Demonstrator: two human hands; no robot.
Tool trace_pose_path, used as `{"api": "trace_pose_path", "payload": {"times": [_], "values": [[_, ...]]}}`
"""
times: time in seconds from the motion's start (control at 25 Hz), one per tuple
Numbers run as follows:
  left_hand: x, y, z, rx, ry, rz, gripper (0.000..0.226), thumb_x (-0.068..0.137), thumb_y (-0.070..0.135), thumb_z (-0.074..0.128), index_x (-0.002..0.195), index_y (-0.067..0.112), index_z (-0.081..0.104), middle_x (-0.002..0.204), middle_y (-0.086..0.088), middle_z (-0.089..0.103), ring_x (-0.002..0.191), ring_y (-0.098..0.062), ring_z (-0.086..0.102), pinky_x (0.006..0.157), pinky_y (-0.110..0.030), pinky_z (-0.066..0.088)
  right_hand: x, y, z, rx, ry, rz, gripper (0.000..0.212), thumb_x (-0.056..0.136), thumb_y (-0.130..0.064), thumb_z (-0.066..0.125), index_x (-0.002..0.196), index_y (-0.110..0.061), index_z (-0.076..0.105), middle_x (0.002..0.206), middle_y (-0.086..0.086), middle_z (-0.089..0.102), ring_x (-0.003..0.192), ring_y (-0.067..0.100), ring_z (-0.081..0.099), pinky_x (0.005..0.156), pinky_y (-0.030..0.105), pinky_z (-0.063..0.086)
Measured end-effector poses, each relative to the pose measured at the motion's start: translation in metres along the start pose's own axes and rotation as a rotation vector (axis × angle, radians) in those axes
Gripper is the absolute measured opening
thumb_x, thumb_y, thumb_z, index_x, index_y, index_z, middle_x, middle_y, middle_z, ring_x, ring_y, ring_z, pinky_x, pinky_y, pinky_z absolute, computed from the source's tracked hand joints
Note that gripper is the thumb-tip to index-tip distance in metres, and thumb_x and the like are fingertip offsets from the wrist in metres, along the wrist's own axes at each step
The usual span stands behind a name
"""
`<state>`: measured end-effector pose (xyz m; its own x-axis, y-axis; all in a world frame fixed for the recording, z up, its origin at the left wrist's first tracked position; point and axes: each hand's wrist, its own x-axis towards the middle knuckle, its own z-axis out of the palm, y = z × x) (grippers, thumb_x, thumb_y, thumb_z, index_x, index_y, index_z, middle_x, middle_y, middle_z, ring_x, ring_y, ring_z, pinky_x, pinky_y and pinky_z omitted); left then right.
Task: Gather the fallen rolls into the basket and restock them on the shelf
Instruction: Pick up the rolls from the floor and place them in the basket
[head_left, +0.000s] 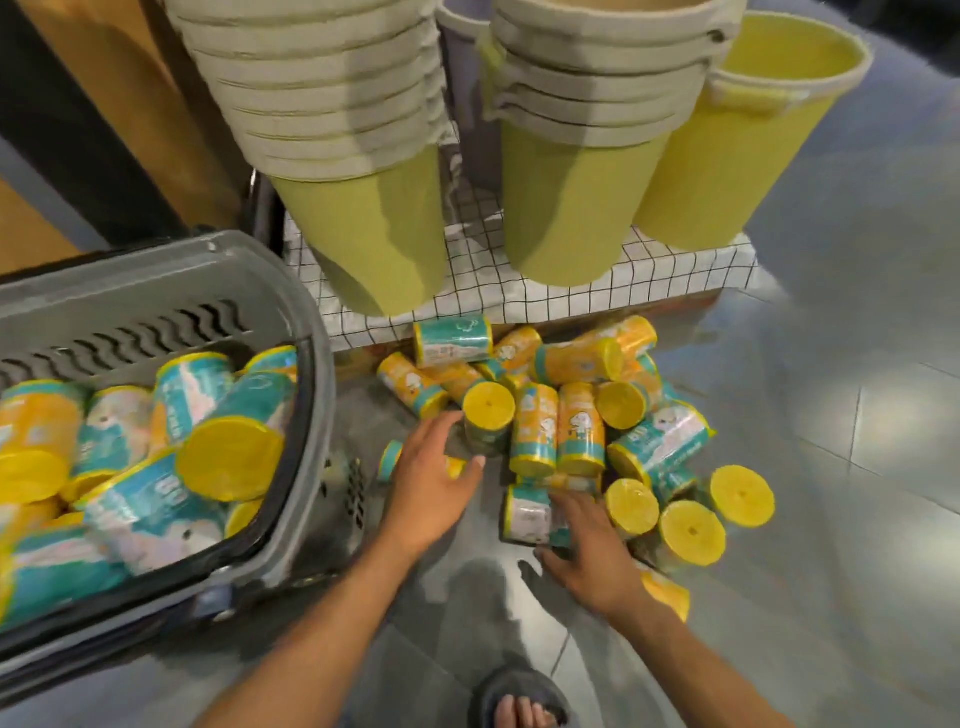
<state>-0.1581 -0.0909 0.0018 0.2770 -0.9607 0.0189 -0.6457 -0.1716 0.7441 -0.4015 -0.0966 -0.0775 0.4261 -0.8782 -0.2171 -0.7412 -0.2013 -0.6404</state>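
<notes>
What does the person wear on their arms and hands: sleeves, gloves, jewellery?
Nothing visible. Both forearms are bare to the frame edge, no sleeve showing. The left hand and right hand have no gloves, and no watch, band or ring shows.

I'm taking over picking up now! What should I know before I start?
The left hand lies over a half-hidden roll on the floor; I cannot tell if it grips.
The right hand has fingers and thumb round a lying roll.
Done: the basket, on the left, holds many gathered rolls.
Left to do: the pile of rolls below the checked cloth needs gathering, then restocking. The shelf is not in view.
</notes>
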Motion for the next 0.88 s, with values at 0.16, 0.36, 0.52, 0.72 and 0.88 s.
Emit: {"api": "trace_pose_path", "payload": {"times": [0.16, 0.36, 0.52, 0.72, 0.88], "values": [[0.090, -0.032, 0.026, 0.039, 0.119, -0.023, 0.056, 0.082, 0.009, 0.076, 0.136, 0.013, 0.060, 0.144, -0.008, 0.055, 0.135, -0.029, 0.048, 0.113, -0.034, 0.036, 0.011, 0.030, 0.035, -0.316, 0.061, -0.077, 0.092, 0.069, -0.046, 0.077, 0.150, -0.014, 0.047, 0.149, 0.009, 0.048, 0.137, 0.034, 0.045, 0.111, 0.047, 0.045], [0.172, -0.068, 0.047, 0.254, 0.125, 0.007, 0.078, 0.081, 0.013, 0.073, 0.152, 0.014, 0.040, 0.162, -0.009, 0.035, 0.151, -0.029, 0.027, 0.124, -0.044, 0.022, 0.029, 0.045, 0.056, -0.388, 0.229, -0.100, 0.083, 0.068, -0.048, 0.076, 0.142, -0.022, 0.050, 0.132, 0.002, 0.049, 0.114, 0.029, 0.049, 0.093, 0.044, 0.045], [0.205, -0.084, 0.058, 0.766, 0.136, 0.106, 0.088, 0.068, 0.025, 0.075, 0.148, 0.021, 0.038, 0.145, -0.011, 0.043, 0.130, -0.036, 0.038, 0.109, -0.053, 0.028, 0.029, 0.051, 0.058, -0.369, 0.194, -0.167, 0.076, 0.068, -0.048, 0.072, 0.136, -0.022, 0.049, 0.131, 0.001, 0.051, 0.116, 0.028, 0.050, 0.099, 0.041, 0.043], [0.191, -0.086, 0.056, 0.680, 0.184, 0.041, 0.076, 0.071, 0.031, 0.078, 0.140, 0.021, 0.049, 0.133, -0.011, 0.057, 0.123, -0.034, 0.048, 0.106, -0.046, 0.032, 0.030, 0.050, 0.056, -0.294, 0.204, -0.131, 0.075, 0.067, -0.044, 0.073, 0.135, -0.020, 0.051, 0.129, 0.000, 0.059, 0.116, 0.026, 0.057, 0.102, 0.039, 0.045], [0.138, -0.062, 0.035, 0.369, 0.280, -0.072, 0.078, 0.065, 0.034, 0.083, 0.136, 0.024, 0.052, 0.124, -0.008, 0.062, 0.112, -0.036, 0.054, 0.092, -0.046, 0.046, 0.017, 0.029, 0.050, -0.104, 0.250, 0.007, 0.071, 0.064, -0.045, 0.079, 0.129, -0.023, 0.060, 0.114, -0.004, 0.066, 0.104, 0.020, 0.063, 0.087, 0.035, 0.054]]}}
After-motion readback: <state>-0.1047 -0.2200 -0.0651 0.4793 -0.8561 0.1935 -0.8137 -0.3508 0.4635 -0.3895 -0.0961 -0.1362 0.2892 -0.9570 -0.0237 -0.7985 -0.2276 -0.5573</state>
